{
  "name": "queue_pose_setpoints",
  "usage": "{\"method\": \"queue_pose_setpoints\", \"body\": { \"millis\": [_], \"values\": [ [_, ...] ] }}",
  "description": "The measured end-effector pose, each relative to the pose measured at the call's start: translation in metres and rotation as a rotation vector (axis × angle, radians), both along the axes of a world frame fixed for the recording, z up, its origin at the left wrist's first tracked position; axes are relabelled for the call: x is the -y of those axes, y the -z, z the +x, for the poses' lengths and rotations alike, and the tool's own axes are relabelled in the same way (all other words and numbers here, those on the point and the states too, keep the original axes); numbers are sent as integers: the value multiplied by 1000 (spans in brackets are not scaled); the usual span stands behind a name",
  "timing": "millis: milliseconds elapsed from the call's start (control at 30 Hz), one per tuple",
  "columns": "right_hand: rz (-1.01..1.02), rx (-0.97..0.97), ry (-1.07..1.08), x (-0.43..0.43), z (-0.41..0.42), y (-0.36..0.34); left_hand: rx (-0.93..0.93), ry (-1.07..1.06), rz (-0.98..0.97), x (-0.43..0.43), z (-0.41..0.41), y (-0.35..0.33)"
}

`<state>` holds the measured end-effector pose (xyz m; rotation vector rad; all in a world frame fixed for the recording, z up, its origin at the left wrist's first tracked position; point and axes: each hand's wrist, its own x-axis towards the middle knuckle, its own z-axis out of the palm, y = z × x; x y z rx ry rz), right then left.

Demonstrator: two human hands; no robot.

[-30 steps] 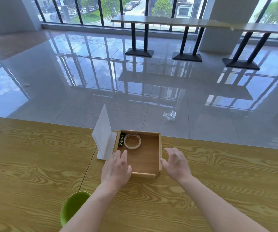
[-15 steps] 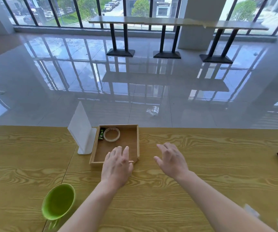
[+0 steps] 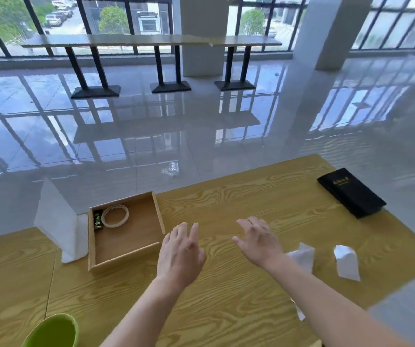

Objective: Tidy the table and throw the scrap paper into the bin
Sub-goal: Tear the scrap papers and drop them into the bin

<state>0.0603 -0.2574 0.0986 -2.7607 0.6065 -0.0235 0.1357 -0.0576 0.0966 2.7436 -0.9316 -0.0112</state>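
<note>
Nearest the table's (image 3: 226, 309) front edge, a green bin (image 3: 53, 331). Above bare wood, left hand (image 3: 180, 254) and right hand (image 3: 257, 242) hover spread and empty. Scrap paper (image 3: 346, 262) lies right; wooden tray (image 3: 126, 259) sits left.

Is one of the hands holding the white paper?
No, both the left hand and the right hand hover open and empty over the table, and the crumpled white paper lies untouched beside them.

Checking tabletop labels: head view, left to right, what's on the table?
green bin → white sign stand → wooden tray → left hand → right hand → crumpled paper → black booklet
</note>
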Motion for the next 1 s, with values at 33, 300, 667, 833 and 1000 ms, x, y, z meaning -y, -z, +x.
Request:
{"method": "queue_pose_setpoints", "body": {
  "millis": [33,300,667,833,1000],
  "values": [
    [1,-9,25,6,-8,1,-5,20,-6,6,-5,1],
    [67,-64,167,60,-68,11,-94,147,-3,62,-50,17],
    [81,-160,295,198,-164,61,-299,96,67,174,-115,62],
    [13,-249,291,245,-182,79,-558,-167,15,211,-137,84],
    [17,-384,213,268,-193,99,-606,-331,1,224,-146,101]
  ]
}}
